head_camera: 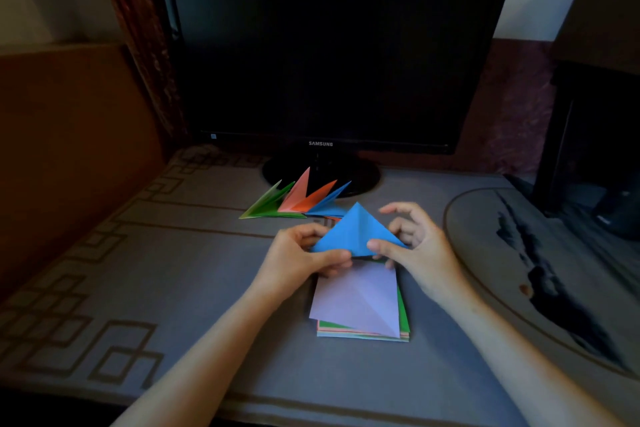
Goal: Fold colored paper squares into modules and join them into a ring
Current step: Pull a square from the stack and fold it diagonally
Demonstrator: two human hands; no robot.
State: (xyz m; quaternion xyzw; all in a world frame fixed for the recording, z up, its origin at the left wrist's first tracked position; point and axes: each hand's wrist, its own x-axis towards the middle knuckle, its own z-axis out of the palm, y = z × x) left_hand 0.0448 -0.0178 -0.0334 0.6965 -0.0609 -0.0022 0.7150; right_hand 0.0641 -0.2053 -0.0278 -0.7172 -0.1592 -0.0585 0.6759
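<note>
Two hands hold a blue folded triangle [356, 232] above the tabletop [214, 274], the left hand [298, 258] and right hand [420, 253] each with fingers [332, 256] clamped on a lower corner, the stack of paper squares [360, 305] just beneath the fingers and the folded modules [298, 201] beyond them.

Blue paper [356, 232] matt, smooth; tablecloth [207, 274] matt woven fabric; monitor [332, 45] glossy plastic.

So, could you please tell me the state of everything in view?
Blue folded paper triangle: held up, folded.
Left hand: pinches its left side.
Right hand: pinches its right side.
Stack of coloured paper squares: lying flat.
Green, orange and blue folded paper modules: lying fanned.
Black monitor: screen dark.
</note>
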